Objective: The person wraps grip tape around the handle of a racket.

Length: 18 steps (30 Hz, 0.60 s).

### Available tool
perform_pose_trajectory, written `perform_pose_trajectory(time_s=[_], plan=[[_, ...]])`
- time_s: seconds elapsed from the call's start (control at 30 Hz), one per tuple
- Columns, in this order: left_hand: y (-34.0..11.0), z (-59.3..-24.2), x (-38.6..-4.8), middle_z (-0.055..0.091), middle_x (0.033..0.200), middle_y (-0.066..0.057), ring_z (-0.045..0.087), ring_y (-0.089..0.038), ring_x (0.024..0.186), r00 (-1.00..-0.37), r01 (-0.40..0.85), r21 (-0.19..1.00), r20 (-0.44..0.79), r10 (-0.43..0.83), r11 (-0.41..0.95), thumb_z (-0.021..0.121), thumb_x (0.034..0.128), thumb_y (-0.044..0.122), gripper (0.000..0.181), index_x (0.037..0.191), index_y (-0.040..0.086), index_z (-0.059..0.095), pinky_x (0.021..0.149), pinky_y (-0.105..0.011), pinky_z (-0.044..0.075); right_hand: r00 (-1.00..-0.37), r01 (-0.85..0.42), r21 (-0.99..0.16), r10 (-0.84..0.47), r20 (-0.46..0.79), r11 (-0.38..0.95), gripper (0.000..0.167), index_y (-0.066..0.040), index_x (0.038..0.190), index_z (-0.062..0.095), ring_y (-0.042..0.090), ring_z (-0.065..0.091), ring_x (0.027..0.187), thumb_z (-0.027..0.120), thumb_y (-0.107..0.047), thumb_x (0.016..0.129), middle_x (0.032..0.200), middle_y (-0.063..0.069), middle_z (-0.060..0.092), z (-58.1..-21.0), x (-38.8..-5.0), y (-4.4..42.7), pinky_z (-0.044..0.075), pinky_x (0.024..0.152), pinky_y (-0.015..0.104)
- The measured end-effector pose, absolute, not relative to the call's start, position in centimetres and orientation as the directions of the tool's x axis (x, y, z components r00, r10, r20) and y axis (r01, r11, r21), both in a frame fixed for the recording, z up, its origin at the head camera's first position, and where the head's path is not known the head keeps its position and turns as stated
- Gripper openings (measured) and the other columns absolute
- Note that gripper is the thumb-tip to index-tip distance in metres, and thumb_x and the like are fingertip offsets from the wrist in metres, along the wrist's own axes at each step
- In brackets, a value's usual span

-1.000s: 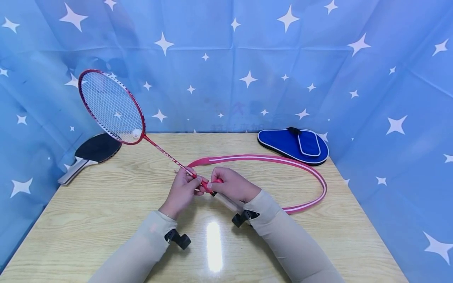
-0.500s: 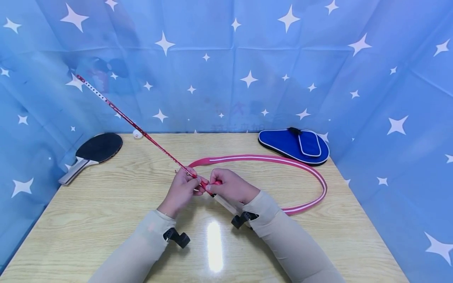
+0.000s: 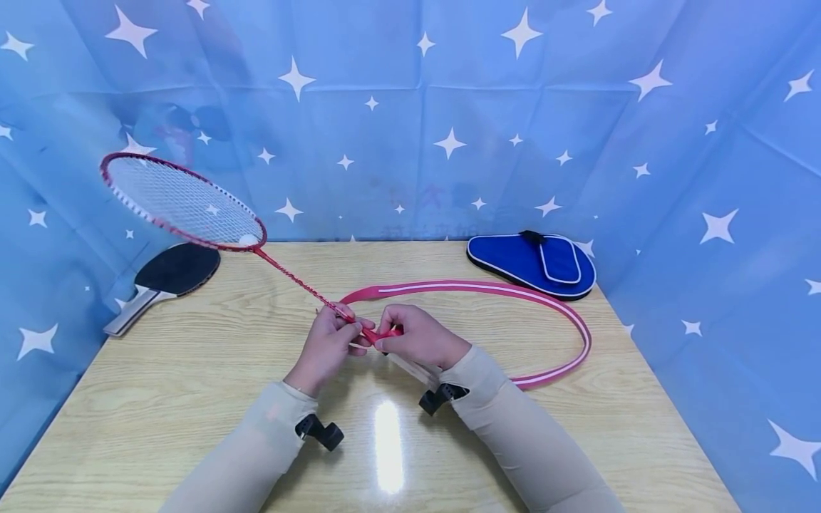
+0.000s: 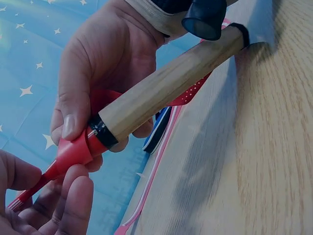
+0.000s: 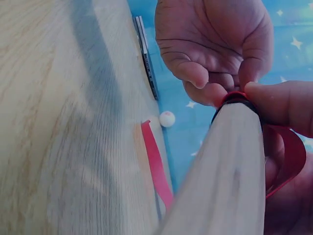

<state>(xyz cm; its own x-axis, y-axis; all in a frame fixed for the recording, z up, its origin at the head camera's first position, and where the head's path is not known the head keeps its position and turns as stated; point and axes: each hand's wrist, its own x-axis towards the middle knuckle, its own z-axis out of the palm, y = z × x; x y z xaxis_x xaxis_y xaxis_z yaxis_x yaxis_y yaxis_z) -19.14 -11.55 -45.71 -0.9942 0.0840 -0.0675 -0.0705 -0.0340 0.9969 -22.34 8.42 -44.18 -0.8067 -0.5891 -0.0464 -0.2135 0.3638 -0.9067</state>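
A red badminton racket points up to the left, its strung head above the table. My left hand pinches the shaft. Just below, my right hand pinches red grip tape, which wraps the cone above the handle. The wooden handle is bare, with a black band at each end, and slants back under my right wrist. A perforated stretch of tape hangs behind it in the left wrist view. On the table curves a long pink strip with a white line; my right forearm hides part of it.
A black table tennis bat lies at the far left. A white ball sits near the back edge, behind the racket strings in the head view. At the back right is a blue bat case. Star-patterned curtains surround the wooden table.
The racket has turned about its shaft: its head went from facing me, through edge-on, to a flat slant. Both hands have stayed almost in place, still pinching shaft and tape.
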Motion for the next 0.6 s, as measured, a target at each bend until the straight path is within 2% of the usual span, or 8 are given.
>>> perform_pose_trajectory(time_s=[0.27, 0.43, 0.6], plan=[[-11.39, -45.86, -19.17, 0.071, 0.115, -0.031, 0.071, -0.016, 0.076, -0.995, -0.081, 0.996, -0.078, 0.057, -0.042, 0.046, 0.1051, -0.005, 0.011, 0.11, 0.002, 0.04, 0.067, -0.028, 0.062, -0.833, -0.23, -0.907, -0.554, -0.004, 0.353, 0.012, -0.009, 0.089, 0.065, 0.02, 0.055, 0.076, 0.076, -0.006, 0.092, 0.097, 0.007, 0.065, -44.68, -22.3, 8.17, 0.045, 0.067, 0.03], [-11.51, -45.99, -19.22, 0.069, 0.121, -0.032, 0.072, -0.016, 0.08, -0.994, -0.091, 0.995, -0.088, 0.067, -0.028, 0.047, 0.1059, -0.003, 0.011, 0.113, 0.001, 0.04, 0.073, -0.029, 0.064, -0.832, -0.245, -0.898, -0.555, 0.001, 0.365, 0.012, -0.01, 0.088, 0.065, 0.021, 0.056, 0.077, 0.076, -0.007, 0.092, 0.096, 0.006, 0.065, -44.62, -22.2, 8.14, 0.045, 0.067, 0.03], [-11.54, -45.99, -19.2, 0.072, 0.105, -0.026, 0.075, -0.019, 0.079, -0.993, -0.096, 0.995, -0.095, 0.072, -0.006, 0.059, 0.1051, 0.003, 0.02, 0.114, 0.002, 0.041, 0.074, -0.035, 0.065, -0.831, -0.247, -0.886, -0.556, -0.014, 0.392, 0.013, -0.012, 0.088, 0.065, 0.022, 0.057, 0.083, 0.077, -0.008, 0.093, 0.099, 0.004, 0.067, -44.3, -22.07, 8.21, 0.047, 0.07, 0.032]])
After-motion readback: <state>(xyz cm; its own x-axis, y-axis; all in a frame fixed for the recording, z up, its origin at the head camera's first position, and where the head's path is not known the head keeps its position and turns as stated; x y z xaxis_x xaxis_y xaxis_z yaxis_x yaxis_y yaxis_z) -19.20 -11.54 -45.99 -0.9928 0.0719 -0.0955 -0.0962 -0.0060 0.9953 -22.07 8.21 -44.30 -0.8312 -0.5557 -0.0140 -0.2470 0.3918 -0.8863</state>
